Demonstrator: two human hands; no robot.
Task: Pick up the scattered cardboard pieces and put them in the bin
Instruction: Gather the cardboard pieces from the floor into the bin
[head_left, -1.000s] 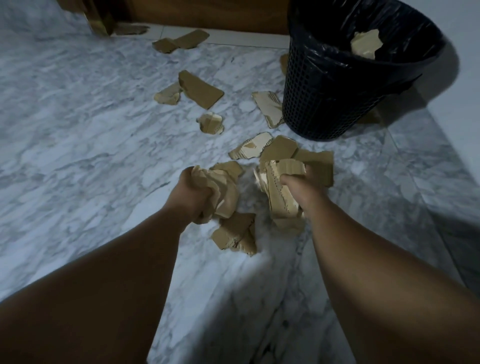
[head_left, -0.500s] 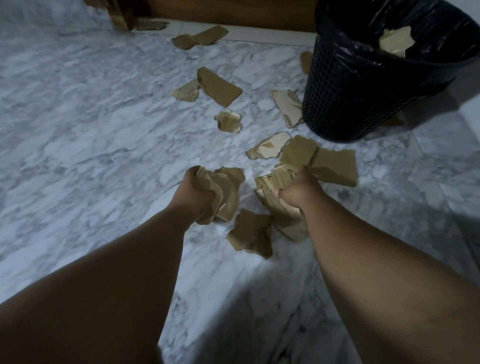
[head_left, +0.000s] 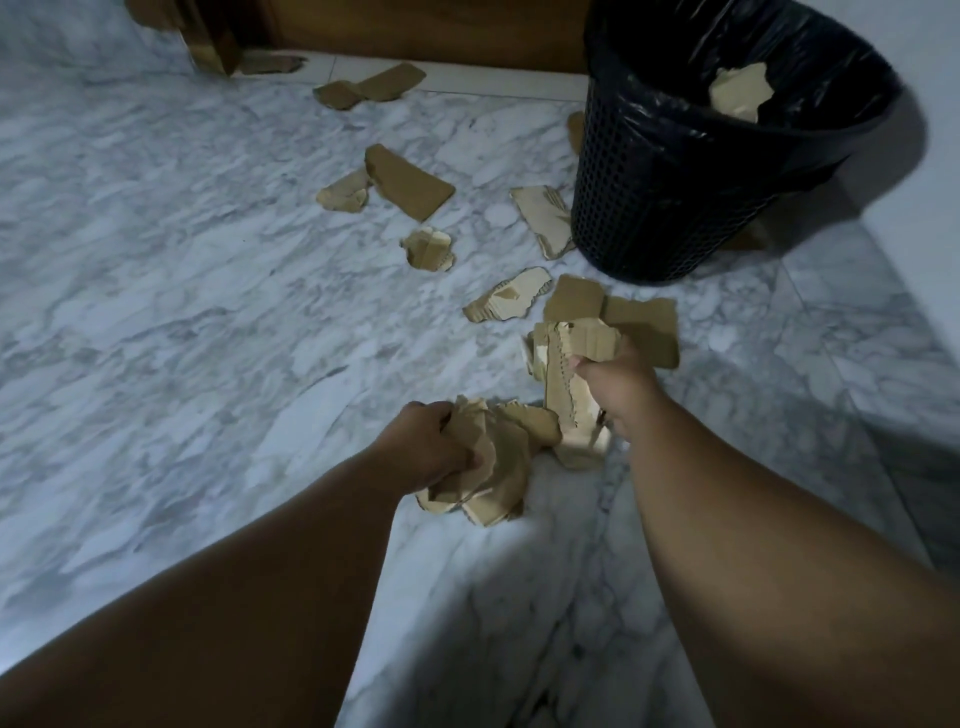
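Observation:
My left hand (head_left: 428, 449) grips a crumpled bunch of brown cardboard pieces (head_left: 493, 467) just above the marble floor. Right beside it, my right hand (head_left: 618, 382) holds a stack of torn cardboard strips (head_left: 563, 374). The black mesh bin (head_left: 670, 197), lined with a black bag, stands at the upper right with one cardboard piece (head_left: 740, 93) inside. Several loose pieces lie on the floor between my hands and the bin: a flat pair (head_left: 639, 317), a torn scrap (head_left: 506, 301), a small one (head_left: 428, 249) and one against the bin's base (head_left: 545, 218).
Farther back lie a long brown piece (head_left: 408, 182) with a pale scrap (head_left: 345, 189) beside it, and two more (head_left: 369, 85) near the wooden skirting (head_left: 441, 36). A wall (head_left: 930, 130) runs along the right, behind the bin. The floor is grey-white marble tile (head_left: 156, 312).
Both hands have risen with their bundles. The piece that lay under my left hand is now part of its bunch. The view has shifted so the bin sits farther right.

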